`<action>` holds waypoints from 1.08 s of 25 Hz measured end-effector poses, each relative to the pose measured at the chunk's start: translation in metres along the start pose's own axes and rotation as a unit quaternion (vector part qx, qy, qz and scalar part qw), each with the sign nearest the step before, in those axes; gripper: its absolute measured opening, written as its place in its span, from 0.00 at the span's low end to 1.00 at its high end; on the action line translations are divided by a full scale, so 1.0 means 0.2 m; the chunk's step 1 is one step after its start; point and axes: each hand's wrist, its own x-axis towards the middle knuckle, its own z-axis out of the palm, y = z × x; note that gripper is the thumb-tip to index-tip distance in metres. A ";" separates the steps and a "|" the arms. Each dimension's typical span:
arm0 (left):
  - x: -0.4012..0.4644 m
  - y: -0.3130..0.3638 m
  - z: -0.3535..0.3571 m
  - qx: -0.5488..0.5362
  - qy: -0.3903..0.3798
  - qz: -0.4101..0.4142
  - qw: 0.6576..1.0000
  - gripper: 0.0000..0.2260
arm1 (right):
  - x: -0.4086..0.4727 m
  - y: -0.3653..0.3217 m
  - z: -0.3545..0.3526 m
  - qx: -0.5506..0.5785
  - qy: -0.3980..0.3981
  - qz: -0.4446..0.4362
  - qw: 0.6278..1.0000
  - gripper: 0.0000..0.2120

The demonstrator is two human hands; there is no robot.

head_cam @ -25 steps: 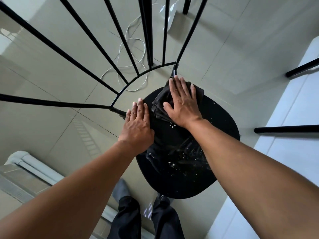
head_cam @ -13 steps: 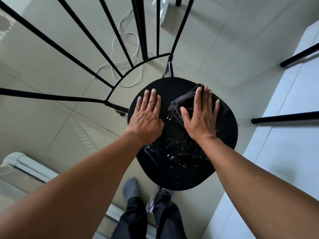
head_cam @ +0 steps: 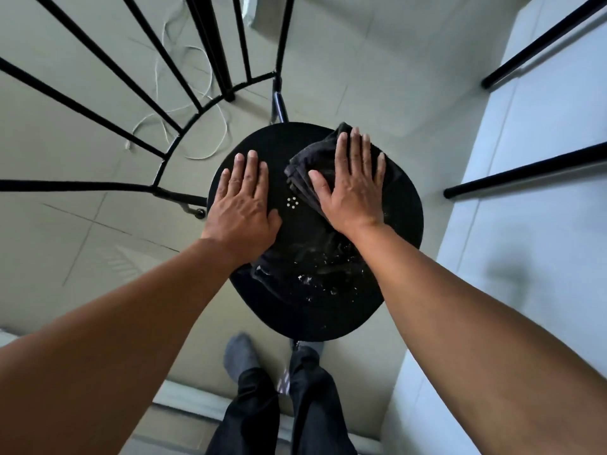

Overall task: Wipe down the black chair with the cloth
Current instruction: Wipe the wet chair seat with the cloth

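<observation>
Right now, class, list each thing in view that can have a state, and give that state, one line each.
left hand: flat, fingers straight, pressing on the bare seat
right hand: flat, fingers spread, pressing on the cloth
cloth: folded, lying on the seat's far right part
black chair seat: wet patches near the middle
white cable: loose on the floor

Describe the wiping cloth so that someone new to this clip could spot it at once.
Find the round black chair seat in the middle of the view. On its far right part lies a dark grey folded cloth, pressed flat under the right hand. The left hand rests on bare seat; only the cloth shows soft stacked folds against the smooth surface.
</observation>
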 end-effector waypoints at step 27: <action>0.14 -0.31 0.04 -0.190 0.268 0.052 0.943 0.26 | 0.19 -0.28 0.06 -0.049 -0.001 -0.193 0.980 0.40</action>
